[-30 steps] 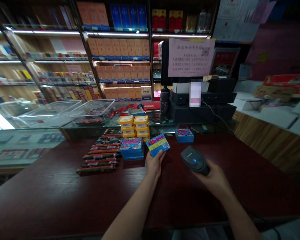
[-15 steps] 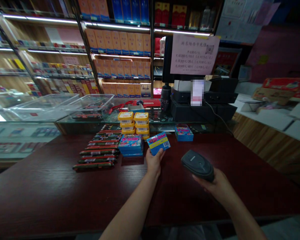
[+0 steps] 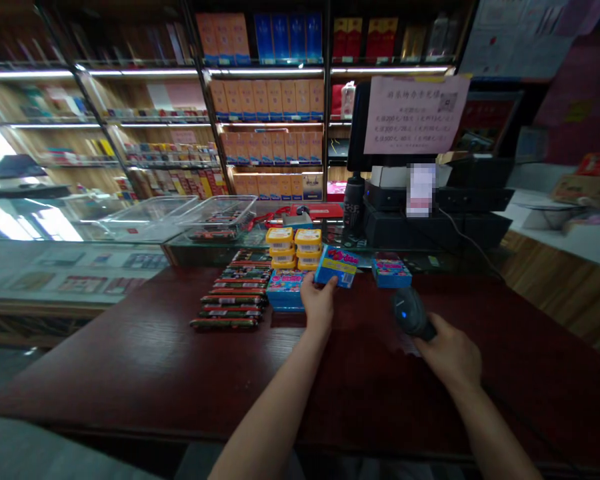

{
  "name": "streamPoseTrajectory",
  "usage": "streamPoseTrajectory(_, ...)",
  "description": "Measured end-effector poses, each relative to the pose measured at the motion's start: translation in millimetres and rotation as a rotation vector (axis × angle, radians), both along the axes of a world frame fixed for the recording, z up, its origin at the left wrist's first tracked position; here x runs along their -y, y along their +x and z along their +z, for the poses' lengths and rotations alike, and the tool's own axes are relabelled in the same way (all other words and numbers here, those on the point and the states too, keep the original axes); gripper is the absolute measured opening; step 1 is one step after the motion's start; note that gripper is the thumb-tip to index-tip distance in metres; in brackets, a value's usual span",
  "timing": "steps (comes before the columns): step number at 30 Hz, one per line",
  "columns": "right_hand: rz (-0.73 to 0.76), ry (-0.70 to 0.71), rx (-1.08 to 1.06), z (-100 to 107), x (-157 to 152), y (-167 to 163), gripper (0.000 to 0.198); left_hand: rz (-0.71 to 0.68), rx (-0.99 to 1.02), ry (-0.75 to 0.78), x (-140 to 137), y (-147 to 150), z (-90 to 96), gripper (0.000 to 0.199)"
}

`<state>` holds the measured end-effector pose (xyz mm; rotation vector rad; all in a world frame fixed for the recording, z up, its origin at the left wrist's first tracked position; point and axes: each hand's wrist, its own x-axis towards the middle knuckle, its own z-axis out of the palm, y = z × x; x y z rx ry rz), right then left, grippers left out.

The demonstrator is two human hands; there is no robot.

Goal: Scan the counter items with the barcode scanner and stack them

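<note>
My left hand [image 3: 320,303] is closed on a small blue box [image 3: 336,267] with pink lettering and a yellow band, its barcode facing me. In my right hand [image 3: 450,350] is a dark handheld barcode scanner [image 3: 409,312] with a blue light lit on top. Its head points toward the far side of the table. Just left of the held box is a stack of similar blue boxes [image 3: 285,290], partly hidden by my left hand. Another short stack of blue boxes [image 3: 391,271] sits beyond the scanner.
Yellow-lidded tubs [image 3: 295,248] are stacked behind the blue boxes. Left of them lies a row of dark, red-edged stick packs [image 3: 233,300]. Clear plastic bins [image 3: 225,213] stand on the glass counter. A monitor with a pink sign [image 3: 415,113] rises at the back right.
The view has swung left, so things appear further right. My right hand has turned the scanner from pointing left to pointing away, and its blue light now shows. The left hand still holds the box.
</note>
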<state>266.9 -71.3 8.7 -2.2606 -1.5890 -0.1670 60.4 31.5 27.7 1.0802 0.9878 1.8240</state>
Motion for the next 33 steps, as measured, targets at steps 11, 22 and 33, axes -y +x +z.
streamPoseTrajectory(11, 0.068, 0.004, 0.055, -15.5, 8.4, -0.5, 0.028, 0.512, -1.4, 0.448, 7.3, -121.9, 1.6, 0.03)
streamPoseTrajectory(22, 0.018, -0.002, 0.084, -24.2, 11.7, 4.0, 0.036, 0.395, -1.409, 0.348, 11.6, -115.6, -14.3, 0.029)
streamPoseTrajectory(33, -0.002, -0.044, 0.111, -19.7, 12.3, 2.5, 0.033, 0.492, -1.346, 0.377, 9.8, -115.1, -17.6, 0.028)
